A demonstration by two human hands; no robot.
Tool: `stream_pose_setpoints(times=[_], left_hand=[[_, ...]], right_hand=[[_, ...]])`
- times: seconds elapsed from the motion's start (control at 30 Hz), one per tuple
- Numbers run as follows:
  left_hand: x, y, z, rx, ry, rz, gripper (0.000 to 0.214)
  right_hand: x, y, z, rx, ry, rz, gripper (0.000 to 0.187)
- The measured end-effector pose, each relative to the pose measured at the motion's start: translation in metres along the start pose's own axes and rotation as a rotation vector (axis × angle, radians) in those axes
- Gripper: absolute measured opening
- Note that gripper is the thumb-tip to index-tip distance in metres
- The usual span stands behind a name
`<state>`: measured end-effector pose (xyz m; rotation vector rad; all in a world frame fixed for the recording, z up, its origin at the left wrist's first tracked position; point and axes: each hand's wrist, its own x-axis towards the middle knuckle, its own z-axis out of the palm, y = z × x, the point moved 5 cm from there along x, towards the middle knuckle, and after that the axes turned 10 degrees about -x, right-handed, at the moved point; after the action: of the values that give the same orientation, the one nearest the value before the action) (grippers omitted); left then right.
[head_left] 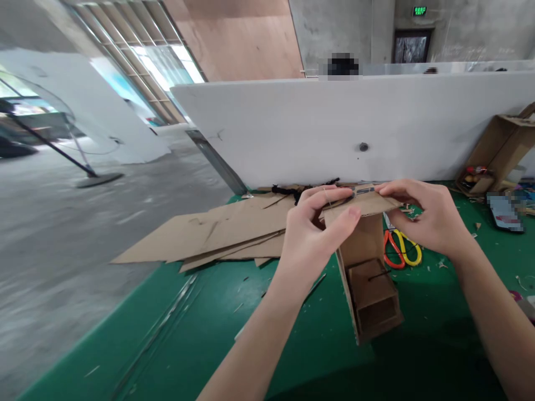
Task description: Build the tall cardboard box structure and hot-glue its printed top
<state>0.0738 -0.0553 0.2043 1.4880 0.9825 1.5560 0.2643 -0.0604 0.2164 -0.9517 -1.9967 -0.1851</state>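
A cardboard box structure (363, 245) stands in front of me, with a flat top panel and a smaller open compartment low inside it. A thin dark stick (379, 275) pokes out above that compartment. My left hand (320, 220) is closed on the left side of the top panel, thumb on the near edge and fingers over the top. My right hand (426, 214) grips the panel's right end between thumb and fingers. Dark marks or pieces show on the panel between both hands. Behind the structure, scissors (402, 250) with one red and one yellow handle lie on the table.
Flat cardboard sheets (221, 231) are stacked on the green table (188, 323) at left. A white partition (271, 133) rises along the back edge. To the right are a cardboard box (497, 150) and a phone (505, 213). Small scraps litter the tabletop.
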Motion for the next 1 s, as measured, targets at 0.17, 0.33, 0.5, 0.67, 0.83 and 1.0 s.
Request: stream_pose_setpoints(times=[0.17, 0.33, 0.5, 0.67, 0.83, 1.0], left_hand=[[-0.007, 0.012, 0.003, 0.116, 0.064, 0.105, 0.038], [-0.006, 0.014, 0.002, 0.18, 0.072, 0.121, 0.039], [-0.007, 0.013, 0.002, 0.229, 0.081, 0.15, 0.037], [-0.005, 0.011, 0.002, 0.169, 0.035, 0.056, 0.035], [0.002, 0.003, -0.004, 0.005, -0.012, -0.104, 0.041], [0.009, -0.012, -0.001, -0.256, -0.092, -0.344, 0.048]], right_hand=[[-0.003, -0.016, 0.003, -0.298, 0.158, -0.114, 0.027], [-0.007, -0.022, 0.012, -0.5, 0.227, -0.162, 0.023], [-0.007, -0.021, 0.016, -0.513, 0.079, -0.141, 0.032], [-0.005, -0.018, 0.011, -0.526, -0.065, -0.073, 0.032], [-0.004, -0.016, 0.007, -0.525, -0.043, -0.099, 0.026], [-0.001, -0.009, 0.005, -0.242, 0.03, -0.053, 0.017]])
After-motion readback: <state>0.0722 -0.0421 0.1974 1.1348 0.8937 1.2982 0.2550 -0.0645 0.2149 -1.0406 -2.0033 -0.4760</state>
